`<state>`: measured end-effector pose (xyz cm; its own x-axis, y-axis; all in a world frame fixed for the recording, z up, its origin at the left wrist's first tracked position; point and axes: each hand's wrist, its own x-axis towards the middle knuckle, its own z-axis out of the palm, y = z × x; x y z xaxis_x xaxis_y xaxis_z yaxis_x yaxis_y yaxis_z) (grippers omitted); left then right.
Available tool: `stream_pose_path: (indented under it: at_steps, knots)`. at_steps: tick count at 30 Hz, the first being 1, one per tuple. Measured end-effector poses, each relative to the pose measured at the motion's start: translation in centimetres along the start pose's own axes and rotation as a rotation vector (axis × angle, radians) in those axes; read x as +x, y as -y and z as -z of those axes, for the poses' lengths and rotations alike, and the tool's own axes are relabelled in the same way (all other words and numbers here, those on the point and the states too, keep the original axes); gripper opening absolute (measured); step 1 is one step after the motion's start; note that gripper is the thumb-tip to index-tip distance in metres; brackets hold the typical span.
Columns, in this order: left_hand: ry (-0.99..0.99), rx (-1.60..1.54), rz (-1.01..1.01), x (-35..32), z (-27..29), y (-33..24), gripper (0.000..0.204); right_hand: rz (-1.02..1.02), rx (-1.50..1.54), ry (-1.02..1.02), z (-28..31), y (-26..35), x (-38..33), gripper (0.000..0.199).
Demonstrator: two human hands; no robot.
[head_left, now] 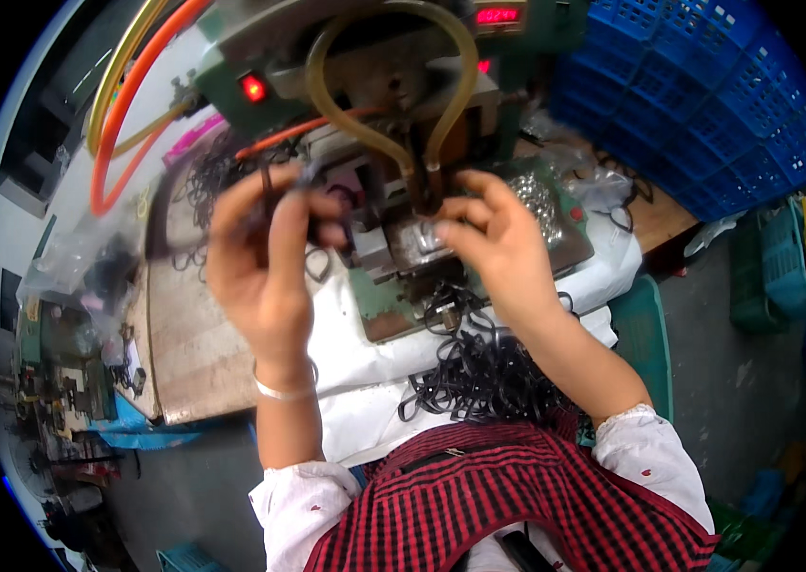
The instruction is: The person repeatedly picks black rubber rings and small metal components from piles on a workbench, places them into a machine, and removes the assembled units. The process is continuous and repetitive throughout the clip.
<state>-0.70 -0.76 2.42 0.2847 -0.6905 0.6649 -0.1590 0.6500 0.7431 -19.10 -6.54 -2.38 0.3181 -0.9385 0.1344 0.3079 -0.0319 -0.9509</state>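
My left hand (274,253) is raised to the left of a green bench machine (379,322), its fingers curled and smeared by motion. Dark strap shows between those fingers, with more of it hanging at the left. My right hand (503,248) reaches in at the machine's middle, thumb and fingertips pinched close to a metal block (417,243). What they pinch is too small and blurred to name. Right above the fingertips, a looped yellowish tube (465,71) runs down to the machine's head. A tangle of black straps (489,377) lies at the front edge by my lap.
Small shiny metal pieces (537,205) lie in a pile right of the machine. Blue plastic crates (689,105) stand stacked at the far right. An orange hose (103,153) curves down at the left, above a wooden tabletop (193,334). More black straps (217,176) lie behind my left hand.
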Motion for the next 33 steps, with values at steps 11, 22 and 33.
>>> stream_pose_path:
  at_steps: [11,22,33]
  knots:
    - [0.275,-0.681,1.304,-5.7,-5.0,1.7,0.041,0.446,-1.384,-0.299,14.9,-8.1,2.0,0.018]
    - [0.227,-0.542,1.317,-6.0,-5.8,1.7,0.043,0.363,-1.46,-0.286,12.3,-9.6,3.9,0.026]
    - [-0.278,0.636,0.319,-10.4,4.1,12.1,0.07,0.351,-0.966,-0.312,11.8,-8.6,2.3,0.015]
